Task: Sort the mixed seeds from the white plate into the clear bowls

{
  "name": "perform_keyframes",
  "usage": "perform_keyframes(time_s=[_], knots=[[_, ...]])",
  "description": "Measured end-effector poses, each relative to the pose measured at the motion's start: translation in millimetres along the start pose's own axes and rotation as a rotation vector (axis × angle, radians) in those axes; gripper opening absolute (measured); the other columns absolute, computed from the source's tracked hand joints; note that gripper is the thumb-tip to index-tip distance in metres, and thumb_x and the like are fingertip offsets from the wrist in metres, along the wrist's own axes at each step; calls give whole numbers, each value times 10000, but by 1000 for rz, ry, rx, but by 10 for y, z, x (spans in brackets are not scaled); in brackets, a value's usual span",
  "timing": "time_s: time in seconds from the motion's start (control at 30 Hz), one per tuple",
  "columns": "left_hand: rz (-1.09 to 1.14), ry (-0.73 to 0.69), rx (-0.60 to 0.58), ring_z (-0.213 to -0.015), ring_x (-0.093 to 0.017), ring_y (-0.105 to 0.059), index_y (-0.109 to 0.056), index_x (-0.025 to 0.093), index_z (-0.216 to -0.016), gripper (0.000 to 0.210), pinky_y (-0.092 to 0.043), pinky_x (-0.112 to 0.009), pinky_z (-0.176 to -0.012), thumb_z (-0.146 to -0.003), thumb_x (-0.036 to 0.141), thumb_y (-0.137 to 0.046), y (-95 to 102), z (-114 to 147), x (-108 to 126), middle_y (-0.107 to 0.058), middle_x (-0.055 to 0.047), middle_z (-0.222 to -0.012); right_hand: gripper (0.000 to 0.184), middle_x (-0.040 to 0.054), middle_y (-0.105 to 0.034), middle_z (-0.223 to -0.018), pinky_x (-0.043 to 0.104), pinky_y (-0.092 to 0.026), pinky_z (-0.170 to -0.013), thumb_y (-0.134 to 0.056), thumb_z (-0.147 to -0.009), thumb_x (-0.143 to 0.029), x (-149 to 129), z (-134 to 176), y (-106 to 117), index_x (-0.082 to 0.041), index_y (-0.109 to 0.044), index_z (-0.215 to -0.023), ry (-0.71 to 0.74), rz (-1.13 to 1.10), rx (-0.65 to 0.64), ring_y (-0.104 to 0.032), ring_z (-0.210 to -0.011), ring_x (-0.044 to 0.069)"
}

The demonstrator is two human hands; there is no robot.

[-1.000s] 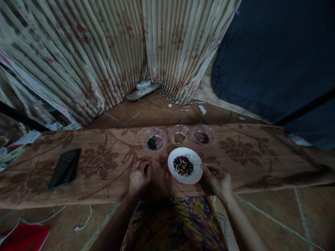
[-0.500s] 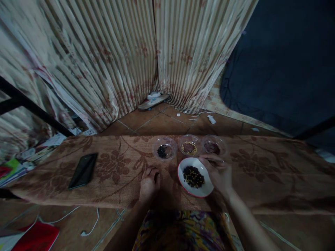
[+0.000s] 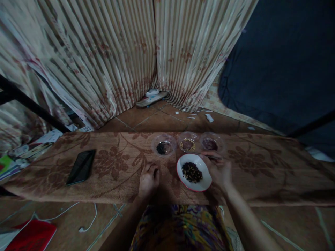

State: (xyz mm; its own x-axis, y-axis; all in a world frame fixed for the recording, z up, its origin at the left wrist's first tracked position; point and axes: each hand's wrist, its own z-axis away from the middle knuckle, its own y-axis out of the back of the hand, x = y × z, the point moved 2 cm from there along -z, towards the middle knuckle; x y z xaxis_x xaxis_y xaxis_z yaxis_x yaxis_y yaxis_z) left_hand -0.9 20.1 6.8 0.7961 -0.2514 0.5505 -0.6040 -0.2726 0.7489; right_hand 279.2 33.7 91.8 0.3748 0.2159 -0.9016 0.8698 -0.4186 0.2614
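Observation:
A white bowl with a red rim (image 3: 208, 181) holds a mix of dark and yellow grains or beans (image 3: 192, 172). My right hand (image 3: 218, 172) is at its right edge, blurred, with fingers closed on a thin slender tool (image 3: 215, 157) that looks like tweezers. My left hand (image 3: 149, 179) rests on the cloth left of the bowl, its fingers curled and nothing visible in them. Behind the bowl stand three clear plastic cups: the left cup (image 3: 171, 148) with black grains, the middle cup (image 3: 187, 135) with yellow ones, the right cup (image 3: 220, 143) with dark reddish ones.
A brown flowered cloth (image 3: 115, 191) covers the narrow table. On its left part lies a black phone (image 3: 81, 167). Beyond are striped curtains (image 3: 125, 52) and a skateboard (image 3: 151, 99) on the tiled floor. Papers (image 3: 49, 137) are at the far left; a white cable (image 3: 91, 221) trails on the floor.
The whole view has shifted slightly. My right hand stays by the bowl's right edge with the thin tool, its wrist slightly turned. My left hand looks unchanged.

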Motion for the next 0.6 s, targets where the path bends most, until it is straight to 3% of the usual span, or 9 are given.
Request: perform_keyframes(time_s=[0.1,0.23,0.6], knots=[[-10,-12,-3,-978,-215,-617,-648,227,-950,122,-515,-351,-915,-883,229,-546,-16,-6,-30,-657,-61,-1015,233,71,-771,-837,303,-559,-655,-753,-769,-415,186,127,243,-184,-755,-804,-94,8,60,-717,-745,216],[-17,-18,-14,-990,-219,-615,-648,224,-966,132,-514,-358,-926,-888,234,-542,-20,-13,-42,-655,-63,-1019,279,92,-773,-876,310,-561,-666,-733,-786,-454,346,297,319,-180,-759,-833,-116,75,27,-718,-773,225],[-20,0,-28,-1008,-223,-618,-650,229,-964,139,-509,-370,-942,-894,247,-531,-2,-16,-27,-667,-64,-1046,154,46,-758,-864,335,-553,-763,-641,-906,-328,230,336,79,-238,-744,-834,257,232,-150,-707,-825,206]])
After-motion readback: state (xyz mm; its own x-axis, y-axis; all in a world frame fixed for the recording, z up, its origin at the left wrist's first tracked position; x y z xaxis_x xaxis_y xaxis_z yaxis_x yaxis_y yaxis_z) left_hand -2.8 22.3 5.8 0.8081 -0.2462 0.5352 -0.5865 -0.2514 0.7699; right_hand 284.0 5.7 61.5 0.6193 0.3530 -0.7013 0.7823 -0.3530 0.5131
